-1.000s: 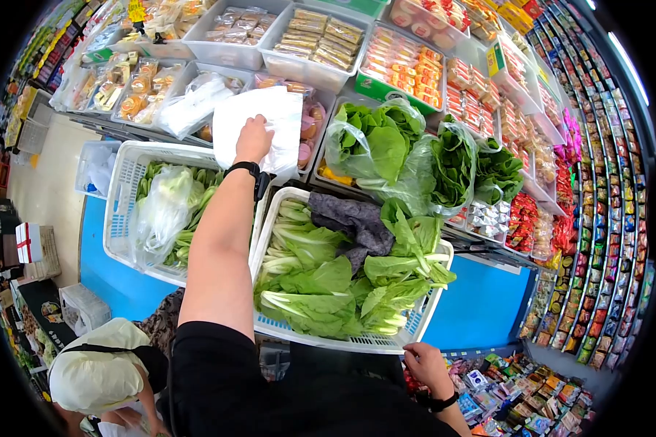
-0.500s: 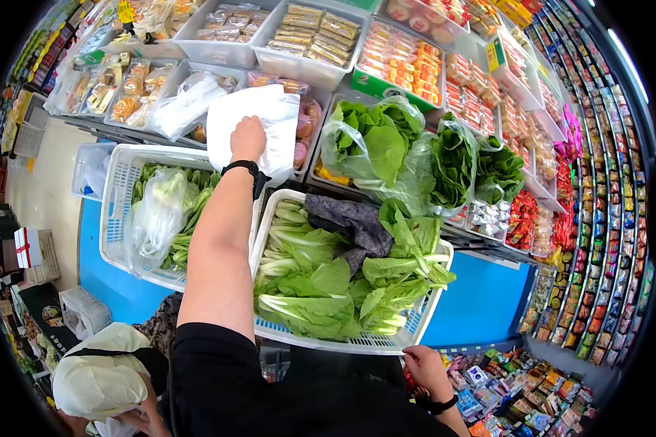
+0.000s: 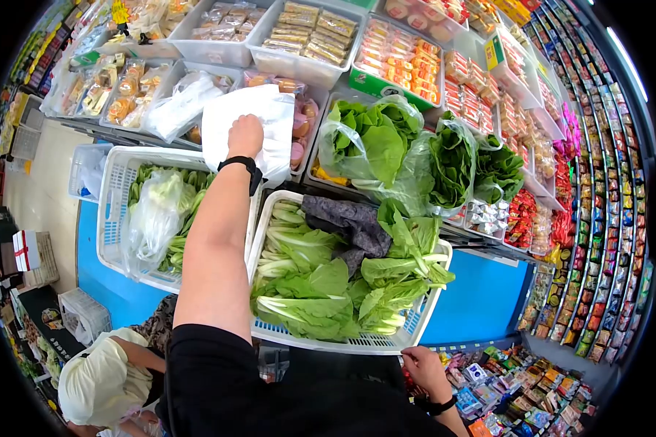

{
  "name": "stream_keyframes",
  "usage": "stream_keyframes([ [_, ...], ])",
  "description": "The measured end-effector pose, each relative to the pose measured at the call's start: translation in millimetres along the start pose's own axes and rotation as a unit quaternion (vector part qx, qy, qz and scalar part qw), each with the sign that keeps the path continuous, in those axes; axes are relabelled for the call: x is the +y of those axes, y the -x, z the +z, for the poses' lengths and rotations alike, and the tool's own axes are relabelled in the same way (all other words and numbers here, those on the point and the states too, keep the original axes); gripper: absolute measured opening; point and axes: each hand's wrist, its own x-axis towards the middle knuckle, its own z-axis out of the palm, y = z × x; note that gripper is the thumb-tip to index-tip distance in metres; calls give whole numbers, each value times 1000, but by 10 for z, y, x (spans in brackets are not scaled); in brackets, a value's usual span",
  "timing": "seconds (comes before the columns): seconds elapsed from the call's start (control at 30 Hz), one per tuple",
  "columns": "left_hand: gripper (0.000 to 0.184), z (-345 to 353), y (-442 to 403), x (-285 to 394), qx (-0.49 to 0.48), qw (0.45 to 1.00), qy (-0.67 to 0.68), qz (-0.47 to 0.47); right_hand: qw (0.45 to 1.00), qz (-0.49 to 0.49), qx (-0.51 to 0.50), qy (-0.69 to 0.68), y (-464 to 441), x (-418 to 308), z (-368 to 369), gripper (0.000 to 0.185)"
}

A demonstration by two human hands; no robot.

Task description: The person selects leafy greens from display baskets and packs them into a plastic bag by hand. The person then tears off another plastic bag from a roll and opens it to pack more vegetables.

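My left hand (image 3: 246, 136), closed and knuckles up, presses on a stack of flat white plastic bags (image 3: 219, 109) lying over the packaged goods; its fingertips are hidden. Low on the right, my right hand (image 3: 426, 373) has its fingers curled at the near corner of a white basket (image 3: 321, 344), touching the rim. Leafy greens (image 3: 317, 298) with white stalks fill that basket, and a dark patterned cloth (image 3: 350, 222) lies among them. Under my left forearm stands a second white basket (image 3: 113, 218) of greens, with a clear plastic bag (image 3: 153, 226) of vegetables on top.
Bagged leafy greens (image 3: 383, 142) sit behind the baskets. Beyond are bins of wrapped snacks (image 3: 310, 36). Packed shelves (image 3: 598, 182) curve along the right, and small packets (image 3: 517, 393) lie lower right. Another person (image 3: 106, 379) in a pale top bends at lower left.
The other person at lower left has shifted, showing more of an arm. My view has moved slightly; both my hands keep their places on the bags and at the basket corner.
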Motion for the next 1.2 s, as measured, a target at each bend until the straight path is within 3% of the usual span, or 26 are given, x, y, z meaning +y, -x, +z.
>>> stream_keyframes([
  [0.23, 24, 72, -1, -341, 0, 998, 57, 4, 1000, -22, 2, -9, -62, -56, 21, 19],
  [0.3, 21, -29, 38, -420, 38, 993, 106, 40, 1000, -18, -8, -12, -108, -112, 2, 18],
  [0.43, 18, -385, 246, -449, 56, 981, 184, -4, 999, -33, -20, -2, -154, -83, 27, 20],
  [0.6, 12, -542, 460, -467, 223, 957, 138, 127, 998, -53, -26, 8, -223, -82, 35, 20],
  [0.73, 15, -637, 478, -405, 225, 948, 208, 89, 998, -67, -17, -9, -246, -157, 43, 17],
  [0.8, 17, -637, 400, -397, 167, 938, 299, -44, 997, -71, -16, -7, -262, -179, 41, 17],
  [0.83, 19, -599, 370, -396, 159, 929, 328, -65, 997, -72, -14, -7, -263, -185, 39, 18],
  [0.93, 20, -602, 343, -367, 104, 953, 285, -7, 998, -61, -20, 1, -244, -175, 47, 18],
  [1.1, 18, -669, 169, -489, 148, 964, 214, 48, 998, -67, -18, 4, -227, -192, 35, 18],
  [1.2, 16, -726, 202, -455, 152, 968, 198, -5, 997, -73, -15, 0, -256, -200, 24, 18],
])
